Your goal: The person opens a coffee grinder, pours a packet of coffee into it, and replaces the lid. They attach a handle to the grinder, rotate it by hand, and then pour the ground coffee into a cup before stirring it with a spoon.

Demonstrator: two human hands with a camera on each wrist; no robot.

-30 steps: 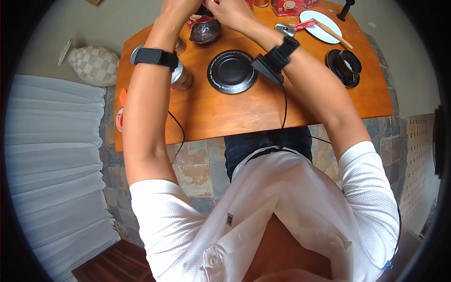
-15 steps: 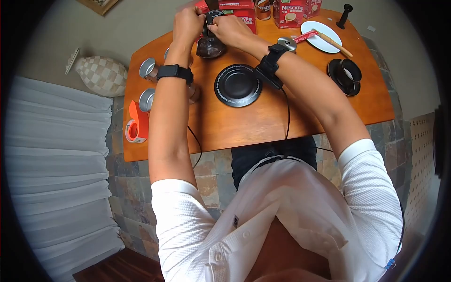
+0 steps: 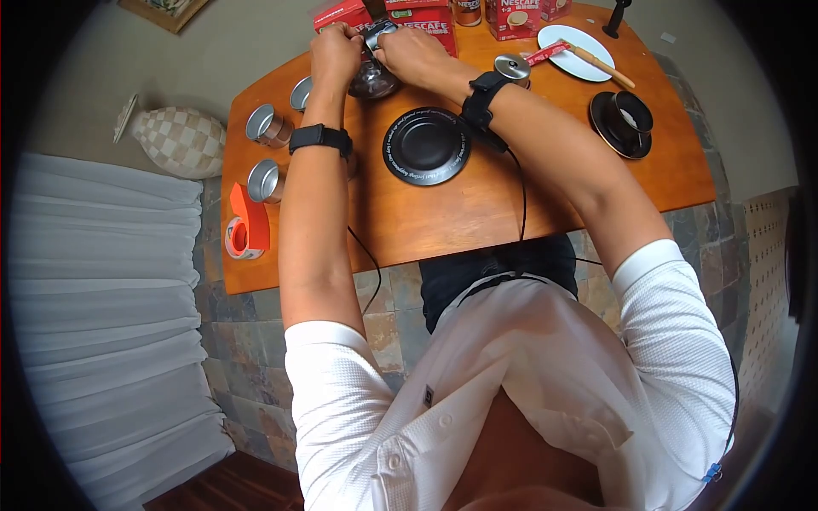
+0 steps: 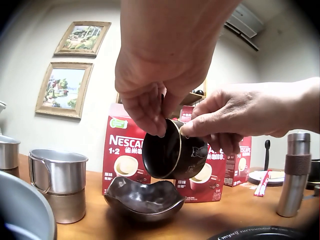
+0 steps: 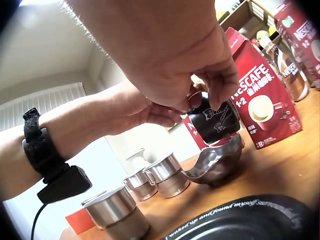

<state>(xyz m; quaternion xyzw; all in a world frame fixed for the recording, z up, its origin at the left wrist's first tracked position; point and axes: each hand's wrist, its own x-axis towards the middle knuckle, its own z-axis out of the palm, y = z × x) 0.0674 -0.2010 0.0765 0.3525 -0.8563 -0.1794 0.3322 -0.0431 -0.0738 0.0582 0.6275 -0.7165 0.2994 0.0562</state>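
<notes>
Both hands hold one small dark cup (image 4: 172, 150) tipped on its side above a dark wavy-edged bowl (image 4: 145, 197) on the wooden table (image 3: 477, 204). My left hand (image 4: 155, 125) pinches the cup's rim from above. My right hand (image 4: 195, 131) grips its other side with curled fingers. In the head view the hands, left (image 3: 336, 47) and right (image 3: 407, 49), meet at the table's far edge over the bowl (image 3: 372, 83). The right wrist view shows the cup (image 5: 217, 120) held just above the bowl (image 5: 215, 162). What is inside the cup is hidden.
A black plate (image 3: 426, 145) lies just nearer than the bowl. Metal cups (image 3: 268, 126) and an orange tape dispenser (image 3: 243, 223) stand at the left. Red Nescafe boxes (image 3: 426, 21) line the far edge. At the right are a white plate (image 3: 578, 40) and a black cup on a saucer (image 3: 628, 115).
Both hands have kept hold of the cup over the bowl. The head view has shifted, bringing the boxes, metal cups and tape dispenser into view.
</notes>
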